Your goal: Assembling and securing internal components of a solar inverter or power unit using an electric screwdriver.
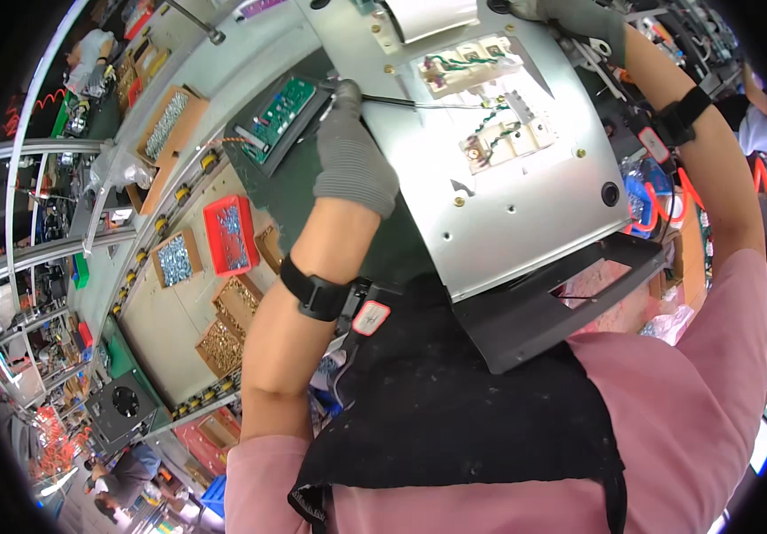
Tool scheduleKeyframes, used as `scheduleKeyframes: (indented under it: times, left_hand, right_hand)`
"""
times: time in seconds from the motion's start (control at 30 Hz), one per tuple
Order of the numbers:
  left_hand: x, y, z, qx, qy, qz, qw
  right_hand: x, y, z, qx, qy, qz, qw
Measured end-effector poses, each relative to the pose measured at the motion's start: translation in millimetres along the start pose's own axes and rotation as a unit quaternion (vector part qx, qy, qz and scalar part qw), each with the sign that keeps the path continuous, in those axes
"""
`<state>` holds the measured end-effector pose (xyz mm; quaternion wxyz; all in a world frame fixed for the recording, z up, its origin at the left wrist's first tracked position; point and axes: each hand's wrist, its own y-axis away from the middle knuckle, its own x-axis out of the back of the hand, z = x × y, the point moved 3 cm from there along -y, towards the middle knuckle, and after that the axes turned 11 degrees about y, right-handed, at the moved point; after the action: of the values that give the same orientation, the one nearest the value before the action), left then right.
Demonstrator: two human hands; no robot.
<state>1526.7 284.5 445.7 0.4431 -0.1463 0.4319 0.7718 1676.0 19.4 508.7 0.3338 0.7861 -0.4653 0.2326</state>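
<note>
In front of me is a silver sheet-metal housing, tilted, with white terminal blocks and green twisted wires on its face. A black plastic panel with a rectangular opening joins its near end. My left hand, in a grey glove, is closed at the housing's left edge, its fingers partly hidden. Close to those fingertips, a black-sleeved cable runs toward the terminal blocks. A green circuit board in a dark tray lies just left of it. My gloved right hand grips the far right edge, fingers partly cut off.
To the left, a red bin and cardboard boxes hold screws and small brass parts. A roller track curves past them. Orange coiled hose hangs at right. Other people work farther off.
</note>
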Motion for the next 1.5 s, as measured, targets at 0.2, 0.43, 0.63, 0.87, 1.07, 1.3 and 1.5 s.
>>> scheduleKeyframes:
  times: [0.2, 0.43, 0.63, 0.87, 1.07, 1.3, 1.5]
  left_hand:
    - [28.7, -5.8, -36.0, 0.081, 0.022, 0.049, 0.995]
    - [58.4, -2.4, -46.0, 0.09, 0.027, 0.085, 0.992]
    - [81.3, 0.0, -28.2, 0.094, 0.03, 0.023, 0.995]
    - [139.4, 15.5, -0.3, 0.079, -0.096, 0.051, 0.991]
    - [173.8, 55.6, 47.1, 0.119, -0.35, -0.109, 0.923]
    - [297.1, 87.1, 92.2, 0.118, -0.427, -0.15, 0.884]
    - [534.4, 87.9, 193.9, 0.024, -0.728, 0.243, 0.641]
  right_hand:
    - [-42.6, -9.0, 48.2, -0.077, 0.003, -0.04, 0.996]
    - [-71.1, -12.7, 52.4, -0.075, 0.005, -0.041, 0.996]
    - [-96.9, -4.7, 42.7, -0.029, -0.031, 0.003, 0.999]
    - [-145.2, -2.9, 40.3, 0.003, -0.066, -0.047, 0.997]
    - [-152.5, 4.5, 15.5, 0.035, 0.169, -0.046, 0.984]
    - [-131.7, 66.5, -103.0, 0.176, 0.154, -0.037, 0.971]
    - [-160.8, 163.1, -252.5, 0.244, 0.498, 0.112, 0.825]
